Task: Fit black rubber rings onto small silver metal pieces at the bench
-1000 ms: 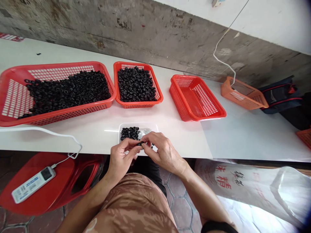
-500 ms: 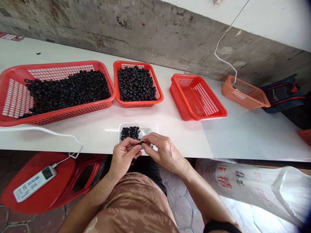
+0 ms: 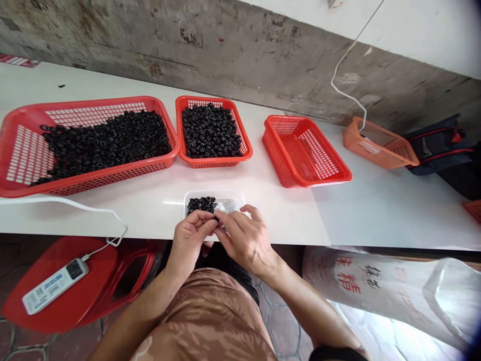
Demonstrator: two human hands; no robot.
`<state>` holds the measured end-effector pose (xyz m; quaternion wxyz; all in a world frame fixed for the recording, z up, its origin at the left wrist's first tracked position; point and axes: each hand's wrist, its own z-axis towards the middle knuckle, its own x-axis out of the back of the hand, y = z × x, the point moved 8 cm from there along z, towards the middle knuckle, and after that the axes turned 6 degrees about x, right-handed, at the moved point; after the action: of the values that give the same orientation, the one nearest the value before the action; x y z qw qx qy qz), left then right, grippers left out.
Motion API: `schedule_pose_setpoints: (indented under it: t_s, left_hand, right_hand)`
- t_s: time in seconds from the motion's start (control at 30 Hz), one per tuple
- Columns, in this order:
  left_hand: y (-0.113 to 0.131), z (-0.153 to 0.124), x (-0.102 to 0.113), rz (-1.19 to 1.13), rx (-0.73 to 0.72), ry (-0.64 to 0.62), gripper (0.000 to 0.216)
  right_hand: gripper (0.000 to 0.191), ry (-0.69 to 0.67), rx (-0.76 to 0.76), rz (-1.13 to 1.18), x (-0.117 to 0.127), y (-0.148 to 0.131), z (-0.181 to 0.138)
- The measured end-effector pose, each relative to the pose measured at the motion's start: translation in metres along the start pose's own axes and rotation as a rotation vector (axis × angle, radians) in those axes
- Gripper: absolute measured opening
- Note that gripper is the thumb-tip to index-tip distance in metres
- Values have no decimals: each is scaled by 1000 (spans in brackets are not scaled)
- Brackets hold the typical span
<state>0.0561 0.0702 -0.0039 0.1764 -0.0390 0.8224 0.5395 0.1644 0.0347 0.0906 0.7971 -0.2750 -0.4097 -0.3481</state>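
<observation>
At the white counter [image 3: 293,218], left hand [image 3: 189,240] and right hand [image 3: 246,241] pinch a black piece [image 3: 217,219] — seemingly mid-work, loose rings [image 3: 202,204] left nearby.

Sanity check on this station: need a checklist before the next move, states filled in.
1. Small black round piece pinched between left hand and right hand: ok.
2. Its orientation readable: cannot tell, mostly covered.
3. Shallow translucent plastic tray close by: ok, right at the hands.
4. Tray contents fully visible: not ok, hands hide the near part; black ring-shaped pieces and small clear shiny pieces show.
5. White cable away from hands: ok, off left.
</observation>
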Motion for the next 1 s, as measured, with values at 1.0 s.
schedule_pose_setpoints:
  t_s: [1.0]
  left_hand:
    - [1, -4, -8, 135, 20, -224, 29]
  right_hand:
    - [25, 31, 127, -33, -7, 6, -1]
